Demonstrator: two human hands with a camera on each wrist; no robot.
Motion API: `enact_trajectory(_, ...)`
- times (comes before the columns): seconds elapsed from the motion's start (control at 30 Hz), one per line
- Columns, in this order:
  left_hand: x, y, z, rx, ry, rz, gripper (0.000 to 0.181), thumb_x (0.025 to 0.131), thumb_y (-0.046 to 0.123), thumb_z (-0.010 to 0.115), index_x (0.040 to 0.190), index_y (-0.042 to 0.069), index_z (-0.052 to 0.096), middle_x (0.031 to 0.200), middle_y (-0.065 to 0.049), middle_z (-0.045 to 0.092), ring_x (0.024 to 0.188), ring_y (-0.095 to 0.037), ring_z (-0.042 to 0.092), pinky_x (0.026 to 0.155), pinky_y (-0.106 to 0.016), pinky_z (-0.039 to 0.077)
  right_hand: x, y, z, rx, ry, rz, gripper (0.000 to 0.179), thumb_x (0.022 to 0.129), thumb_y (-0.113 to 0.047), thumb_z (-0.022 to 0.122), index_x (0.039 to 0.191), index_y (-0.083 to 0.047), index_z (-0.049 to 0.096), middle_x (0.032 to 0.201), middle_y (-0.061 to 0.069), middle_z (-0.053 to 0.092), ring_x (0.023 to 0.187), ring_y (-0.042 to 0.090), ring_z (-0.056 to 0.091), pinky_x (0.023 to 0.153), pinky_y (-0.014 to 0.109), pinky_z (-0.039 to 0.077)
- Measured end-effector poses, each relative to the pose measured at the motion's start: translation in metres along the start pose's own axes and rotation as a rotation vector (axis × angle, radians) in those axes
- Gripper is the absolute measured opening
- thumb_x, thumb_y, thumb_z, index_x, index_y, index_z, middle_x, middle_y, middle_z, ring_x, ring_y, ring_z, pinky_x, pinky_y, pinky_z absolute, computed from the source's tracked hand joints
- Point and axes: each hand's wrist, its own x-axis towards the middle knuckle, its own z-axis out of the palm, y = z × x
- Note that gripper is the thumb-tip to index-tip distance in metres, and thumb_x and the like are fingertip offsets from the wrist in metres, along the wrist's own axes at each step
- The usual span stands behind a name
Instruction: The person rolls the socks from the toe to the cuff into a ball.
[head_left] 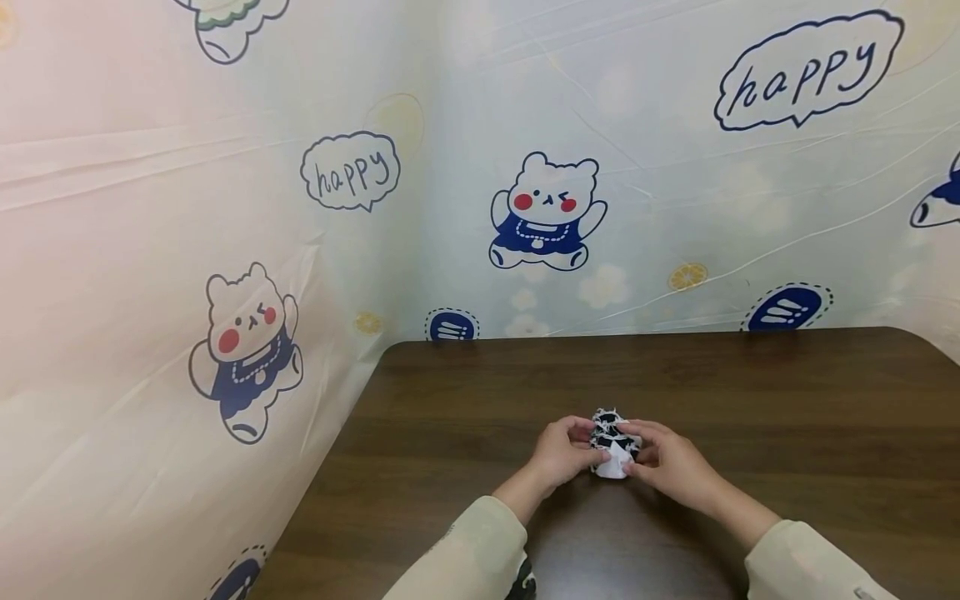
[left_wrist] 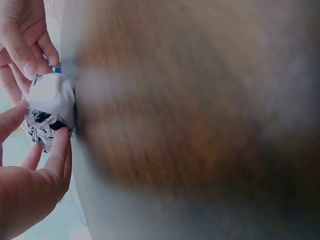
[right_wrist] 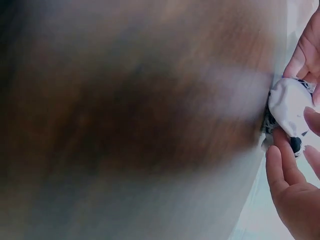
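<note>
A small bundle of black-and-white fabric (head_left: 615, 463), shaggy with loose white threads, sits on the dark wooden table between two hands. The left hand (head_left: 557, 457) grips its left side, thumb at the smooth white near end. From the right, the right hand (head_left: 672, 468) pinches it between thumb and fingers. In the left wrist view, the bundle (left_wrist: 52, 95) shows a plain white part above a patch of looped threads, with left fingertips (left_wrist: 62, 137) against that patch. The right wrist view shows its white face (right_wrist: 290, 102), with right fingers (right_wrist: 283, 150) under its edge.
The brown table (head_left: 450, 400) reaches back to a pale curtain (head_left: 450, 208) printed with bears and "happy" bubbles, which also hangs along the left. A black item (head_left: 522, 581) shows at the left sleeve (head_left: 472, 550).
</note>
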Motion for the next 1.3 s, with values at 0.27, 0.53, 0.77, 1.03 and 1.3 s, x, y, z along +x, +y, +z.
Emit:
enact_trajectory(0.27, 0.0, -0.003, 0.003, 0.02, 0.008, -0.004, 0.035, 0.074, 0.0, 0.078, 0.107, -0.002, 0.063, 0.09, -0.005, 0.064, 0.081, -0.012, 0.062, 0.069, -0.023, 0.051, -0.002, -0.001, 0.0, 0.012, -0.021, 0.034, 0.055, 0.076, -0.002, 0.077, 0.126, 0.005, 0.055, 0.13, 0.03, 0.047, 0.078, 0.017, 0.065, 0.062, 0.023, 0.051)
enact_trajectory(0.53, 0.0, -0.001, 0.002, 0.0, 0.003, -0.029, 0.035, 0.075, 0.0, 0.077, 0.107, -0.003, 0.063, 0.091, -0.006, 0.064, 0.081, -0.012, 0.062, 0.068, -0.025, 0.052, -0.001, 0.002, -0.003, 0.037, -0.047, 0.039, 0.056, 0.077, -0.003, 0.077, 0.128, 0.005, 0.053, 0.132, 0.034, 0.043, 0.078, 0.017, 0.066, 0.062, 0.024, 0.051)
enact_trajectory(0.77, 0.005, 0.004, -0.004, -0.012, 0.01, -0.035, 0.036, 0.075, -0.001, 0.077, 0.108, -0.004, 0.062, 0.093, -0.009, 0.064, 0.082, -0.013, 0.062, 0.066, -0.027, 0.053, 0.007, 0.004, -0.014, 0.065, -0.053, 0.04, 0.057, 0.08, -0.002, 0.074, 0.131, 0.004, 0.05, 0.136, 0.033, 0.04, 0.083, 0.021, 0.068, 0.064, 0.023, 0.052)
enact_trajectory(1.03, 0.015, 0.012, -0.014, -0.004, 0.016, -0.061, 0.037, 0.077, 0.002, 0.077, 0.111, -0.002, 0.062, 0.102, -0.014, 0.063, 0.086, -0.015, 0.06, 0.067, -0.03, 0.054, 0.017, -0.004, -0.027, -0.003, -0.038, 0.03, 0.056, 0.081, -0.005, 0.074, 0.132, 0.0, 0.051, 0.134, 0.03, 0.044, 0.08, 0.017, 0.068, 0.062, 0.026, 0.052)
enact_trajectory(1.3, 0.023, 0.024, -0.027, 0.011, 0.023, -0.057, 0.034, 0.079, 0.005, 0.076, 0.11, 0.003, 0.063, 0.103, -0.009, 0.062, 0.09, -0.017, 0.06, 0.07, -0.031, 0.054, 0.027, -0.01, -0.037, -0.025, -0.024, 0.015, 0.057, 0.082, -0.004, 0.072, 0.134, 0.0, 0.049, 0.134, 0.03, 0.044, 0.084, 0.02, 0.068, 0.064, 0.03, 0.053)
